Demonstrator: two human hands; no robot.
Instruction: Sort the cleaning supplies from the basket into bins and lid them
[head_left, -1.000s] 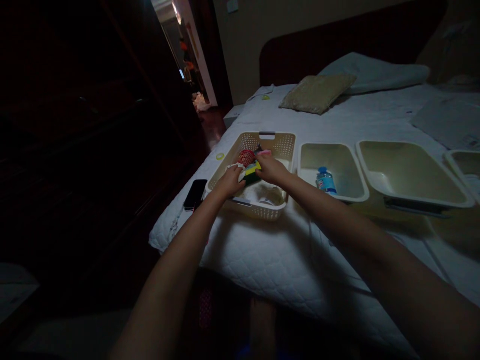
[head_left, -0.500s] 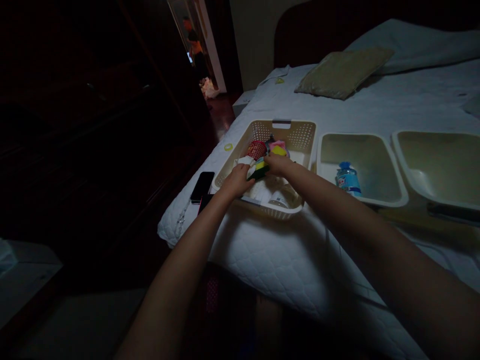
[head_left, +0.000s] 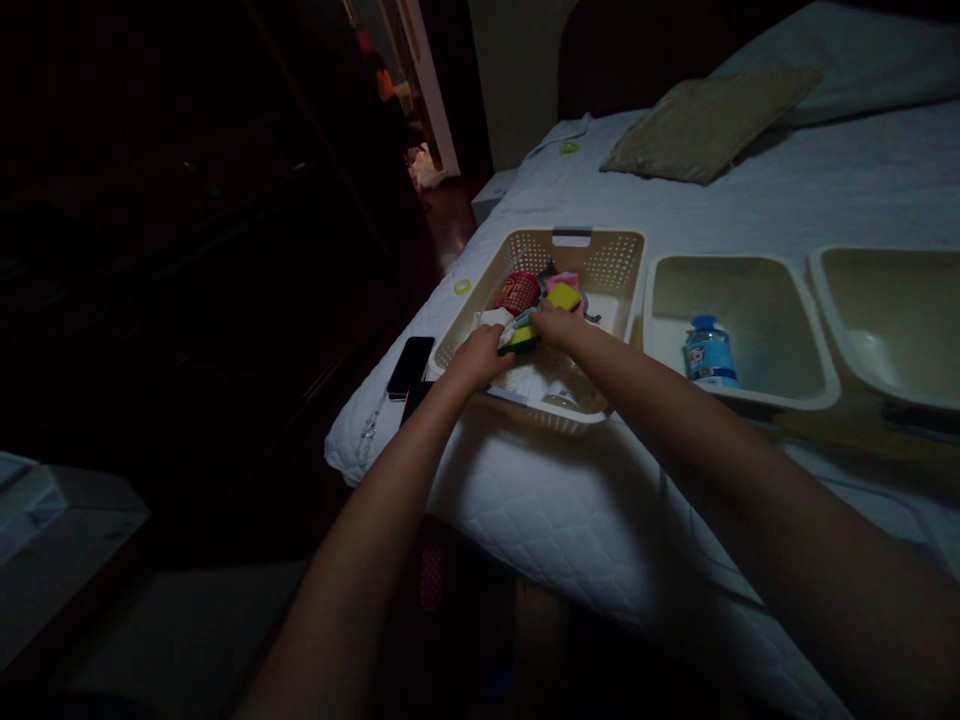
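Note:
Both my hands reach into a cream plastic basket (head_left: 634,290) with perforated walls. Between them is a yellow sponge with a dark green side (head_left: 522,340). The fingers and thumb of my left hand (head_left: 480,358) close around its left end, beside a piece of white cloth (head_left: 491,317). My right hand (head_left: 559,326) has its fingers closed at the other end, its fingertips partly hidden. Just beyond lie a red patterned container (head_left: 519,292), a second yellow sponge (head_left: 564,297) and a pink cloth (head_left: 559,281). Clear packaging (head_left: 562,392) rests near the basket's front wall.
Right of the basket stand a cream bin (head_left: 780,300) holding a blue-labelled bottle (head_left: 710,355) and another bin (head_left: 900,310). A phone (head_left: 411,366) and a tape roll (head_left: 462,287) lie on the bed (head_left: 525,470). A pillow (head_left: 705,125) lies farther back. A person shows in the doorway.
The camera view has shifted slightly, so the basket and bins appear a little farther right and higher. My hands stay around the sponge, which has moved little in the basket.

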